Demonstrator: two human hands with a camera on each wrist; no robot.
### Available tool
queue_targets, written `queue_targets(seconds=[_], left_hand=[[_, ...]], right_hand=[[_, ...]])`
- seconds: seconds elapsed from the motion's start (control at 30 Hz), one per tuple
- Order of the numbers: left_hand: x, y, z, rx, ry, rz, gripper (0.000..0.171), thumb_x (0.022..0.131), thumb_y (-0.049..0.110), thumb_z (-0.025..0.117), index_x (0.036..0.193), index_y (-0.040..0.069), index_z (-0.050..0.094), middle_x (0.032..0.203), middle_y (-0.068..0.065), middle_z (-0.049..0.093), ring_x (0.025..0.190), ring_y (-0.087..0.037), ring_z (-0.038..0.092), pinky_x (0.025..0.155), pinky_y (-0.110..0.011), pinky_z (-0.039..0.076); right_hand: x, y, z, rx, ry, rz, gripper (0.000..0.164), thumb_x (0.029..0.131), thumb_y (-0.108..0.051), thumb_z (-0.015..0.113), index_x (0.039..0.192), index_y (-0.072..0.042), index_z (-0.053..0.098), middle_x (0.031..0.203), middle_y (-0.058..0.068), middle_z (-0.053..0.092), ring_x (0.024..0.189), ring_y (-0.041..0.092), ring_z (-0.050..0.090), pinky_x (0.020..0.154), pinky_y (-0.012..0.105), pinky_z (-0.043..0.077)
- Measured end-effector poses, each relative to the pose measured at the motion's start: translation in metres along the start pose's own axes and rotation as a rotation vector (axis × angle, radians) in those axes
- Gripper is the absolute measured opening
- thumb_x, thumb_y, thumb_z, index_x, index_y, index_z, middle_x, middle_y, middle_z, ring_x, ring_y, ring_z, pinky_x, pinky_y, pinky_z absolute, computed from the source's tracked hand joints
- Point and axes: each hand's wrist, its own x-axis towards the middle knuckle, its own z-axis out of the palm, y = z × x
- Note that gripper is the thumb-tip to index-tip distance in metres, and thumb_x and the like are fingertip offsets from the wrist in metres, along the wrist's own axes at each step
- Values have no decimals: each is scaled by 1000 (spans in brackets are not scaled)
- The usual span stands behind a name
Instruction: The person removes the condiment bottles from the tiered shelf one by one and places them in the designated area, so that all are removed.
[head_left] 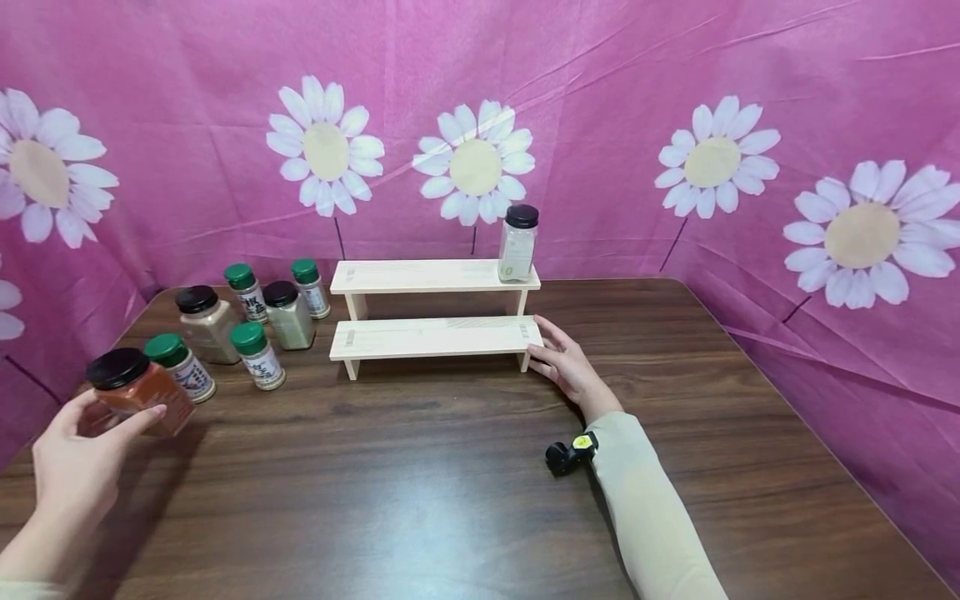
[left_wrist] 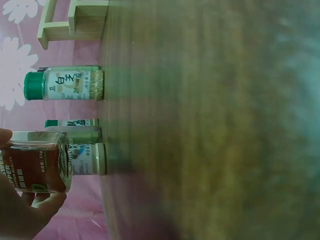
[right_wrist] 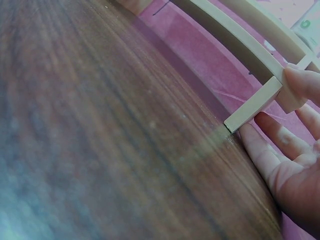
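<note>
My left hand grips a black-lidded glass spice jar of red powder, thumb across the near side. The jar leans a little, and its base is raised off the tabletop in the left wrist view. A two-step wooden rack stands mid-table, where my right hand holds the right end of its lower step. The right wrist view has fingertips low against the end leg and another finger up at the board's corner. On the upper step's right end stands a black-lidded jar of pale contents.
Left of the rack, several green-lidded shakers stand among two black-lidded jars, close beside the held jar. A pink flowered cloth hangs behind the dark wood table. A small black device sits at my right wrist.
</note>
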Motion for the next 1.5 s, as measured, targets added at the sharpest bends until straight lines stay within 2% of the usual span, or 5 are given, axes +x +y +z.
queue_targets(seconds=[0.13,0.3,0.4,0.83,1.5], left_hand=[[-7,3,-2,66,16,-54,58,56,0,79,108,14,58,89,11,60,77,5,54,57,-7,42],[-38,38,14,59,43,-124,46,58,-3,76,93,21,58,76,17,59,68,9,53,53,-6,41],[-48,49,19,75,55,-156,45,59,-4,75,88,24,55,71,20,57,66,10,51,52,-5,40],[-48,43,16,37,111,-217,48,60,-9,72,91,21,52,69,20,56,63,10,51,53,-5,39],[-43,33,16,-40,112,-181,50,62,-17,65,93,18,49,78,14,54,67,7,52,56,-5,40]], right_hand=[[0,0,0,5,4,1,60,85,4,48,137,-14,23,128,19,32,93,13,51,85,34,40],[-1,1,0,-2,0,-7,60,85,3,47,137,-13,22,127,19,32,93,13,52,86,36,39],[-1,1,-1,5,-3,-13,60,85,4,47,137,-13,22,126,19,33,92,13,52,87,36,38],[-1,1,0,-1,-10,-9,61,85,3,47,137,-13,21,129,19,30,95,14,50,87,36,38],[0,1,-1,-2,-8,-1,61,85,2,49,137,-14,22,130,18,30,99,16,48,87,36,38]])
